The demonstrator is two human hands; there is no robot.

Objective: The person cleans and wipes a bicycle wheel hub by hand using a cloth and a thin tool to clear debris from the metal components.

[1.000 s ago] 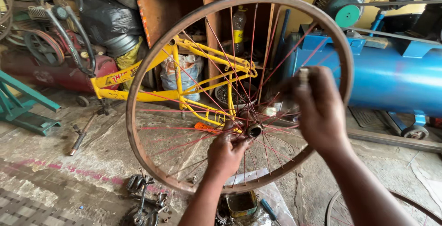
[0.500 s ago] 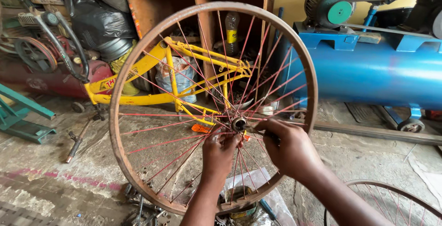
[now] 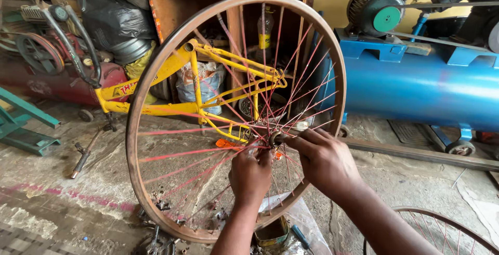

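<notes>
Wheel [image 3: 136, 130] stands upright at frame centre, rusty rim, red spokes [image 3: 176, 153], lower edge near the floor among small metal parts [image 3: 158, 242]. Hub [image 3: 274, 139] sits right of the rim's centre as seen from the head camera.

Left hand [image 3: 251, 174]: raised from below, fingers curled in among the spokes just under the hub, closed around the spokes or hub side; exact grip hidden by the knuckles.

Right hand [image 3: 325, 161]: comes in from the right, fingertips pinched narrow on the hub's axle end, touching it.

Behind the wheel: yellow bike frame [image 3: 223, 60], seen through the spokes, in front of a wooden shelf [image 3: 171, 5]. Blue tank [image 3: 416, 88] to the right, well apart from the wheel. Second wheel [image 3: 442, 231] lies at lower right, partly out of view. Tin can [image 3: 270, 232] on the floor below the hands.
</notes>
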